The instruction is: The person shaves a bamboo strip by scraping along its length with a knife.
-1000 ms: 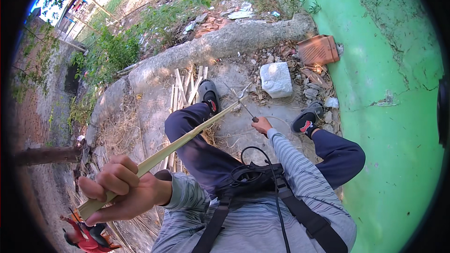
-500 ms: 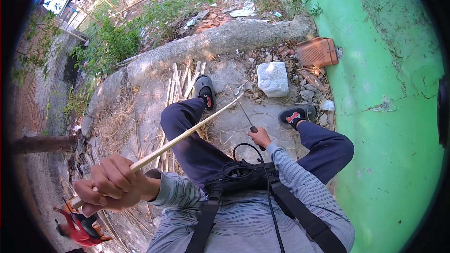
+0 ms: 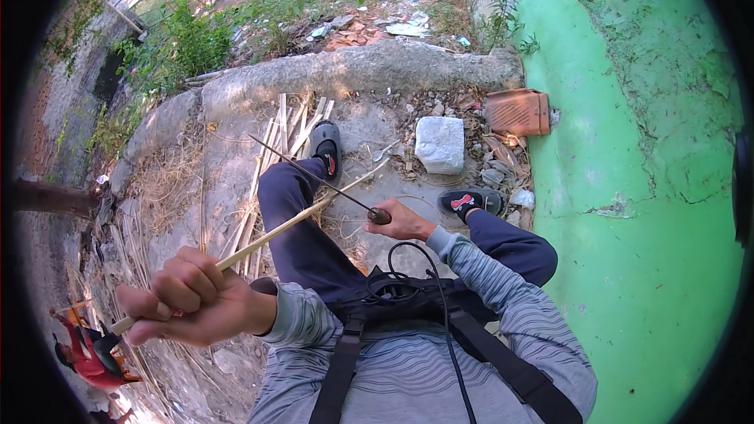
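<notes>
Fingers closed, the left hand [image 3: 196, 298] grips a long pale wooden strip [image 3: 275, 232]; the right hand [image 3: 406, 221] likewise grips a slim brown-handled metal knife [image 3: 345, 195].

1. My left hand [image 3: 184, 298] hides a stretch of the pale strip [image 3: 275, 233].
2. My right hand [image 3: 402, 221] covers the back of the knife handle [image 3: 379, 216].
3. I cannot tell whether the blade [image 3: 294, 163] touches the strip.
4. My left leg [image 3: 289, 208] hides part of the slats [image 3: 306, 136].
5. The lower edge cuts off my shirt [image 3: 408, 369] and 1 black cable [image 3: 452, 338].
6. A person in red [image 3: 93, 365] is too small to read.
</notes>
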The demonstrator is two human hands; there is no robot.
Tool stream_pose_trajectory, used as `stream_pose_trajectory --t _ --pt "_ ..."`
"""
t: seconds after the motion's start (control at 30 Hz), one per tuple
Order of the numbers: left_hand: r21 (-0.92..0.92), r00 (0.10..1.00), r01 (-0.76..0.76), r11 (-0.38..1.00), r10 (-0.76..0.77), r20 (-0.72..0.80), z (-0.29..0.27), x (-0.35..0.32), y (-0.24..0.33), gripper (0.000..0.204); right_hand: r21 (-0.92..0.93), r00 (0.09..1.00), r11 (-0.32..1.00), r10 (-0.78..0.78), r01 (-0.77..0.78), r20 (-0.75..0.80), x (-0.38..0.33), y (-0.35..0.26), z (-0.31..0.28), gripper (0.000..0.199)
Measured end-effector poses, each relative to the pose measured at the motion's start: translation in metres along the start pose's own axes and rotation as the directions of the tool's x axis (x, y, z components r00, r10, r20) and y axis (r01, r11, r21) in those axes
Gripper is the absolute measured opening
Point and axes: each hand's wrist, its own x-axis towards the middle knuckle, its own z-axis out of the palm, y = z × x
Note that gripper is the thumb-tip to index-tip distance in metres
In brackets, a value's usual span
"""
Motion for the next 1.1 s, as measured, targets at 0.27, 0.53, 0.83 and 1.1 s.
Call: stream_pose_trajectory --t 0.27,0.53,0.83,1.1 --pt "0.141 0.995 -0.022 0.99 0.036 -0.094 -0.007 -0.004 0.01 0.045 -0.026 0.999 0.999 0.037 -0.037 -0.018 -0.002 0.011 0.015 0.038" --pt "-0.046 0.996 0.032 0.998 -0.028 0.079 -0.008 0.016 -0.007 0.046 0.06 0.971 0.998 0.033 -0.02 -0.238 -0.002 0.016 0.043 0.036" --pt "-0.342 0.92 0.24 0.908 -0.101 0.379 0.033 0.038 -0.059 0.044 0.206 0.929 0.978 0.088 -0.012 -0.359 -0.036 -0.013 0.028 0.039" --pt "-0.288 0.922 0.217 0.933 -0.099 0.374 0.031 0.026 -0.047 0.049 0.04 0.989 0.998 -0.051 0.058 -0.14 -0.029 -0.07 -0.014 0.034"
